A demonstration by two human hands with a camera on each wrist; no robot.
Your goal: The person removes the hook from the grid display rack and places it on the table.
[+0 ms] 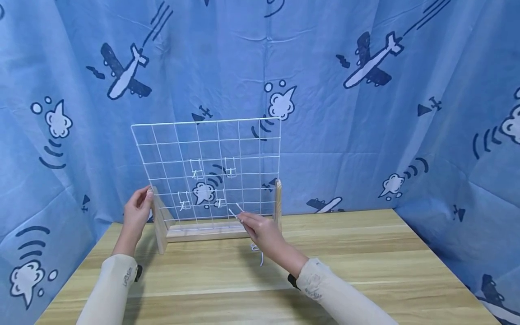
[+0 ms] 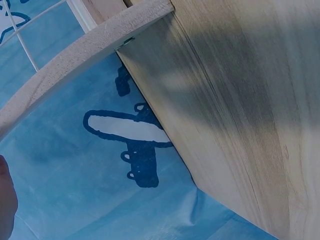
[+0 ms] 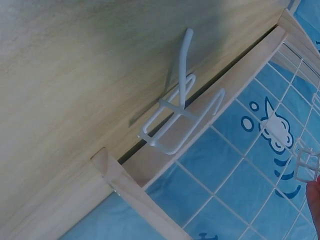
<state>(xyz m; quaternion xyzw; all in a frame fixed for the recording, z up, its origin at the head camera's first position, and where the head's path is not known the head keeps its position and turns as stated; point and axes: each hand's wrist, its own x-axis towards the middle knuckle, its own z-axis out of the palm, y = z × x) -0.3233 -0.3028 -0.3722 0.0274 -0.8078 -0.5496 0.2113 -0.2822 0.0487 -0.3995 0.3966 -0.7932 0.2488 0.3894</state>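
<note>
A white wire grid rack (image 1: 207, 174) stands in a wooden base on the table, with several white wire hooks (image 1: 230, 171) hung on it in two rows. My left hand (image 1: 137, 210) grips the rack's left side near the top of the wooden upright (image 1: 159, 221); only a bit of this hand (image 2: 7, 197) enters the left wrist view. At the grid's lower right, my right hand (image 1: 262, 230) pinches a white wire hook (image 1: 233, 213), its prongs towards the grid. Below that hand is another hook (image 3: 182, 107), large in the right wrist view; what supports it is unclear.
The wood-grain table (image 1: 345, 262) extends to the right and front of the rack. Behind it hangs a blue curtain (image 1: 325, 135) printed with planes and clouds. The wooden crossbar (image 1: 207, 231) runs along the rack's foot, and the right upright (image 1: 278, 203) stands behind my right hand.
</note>
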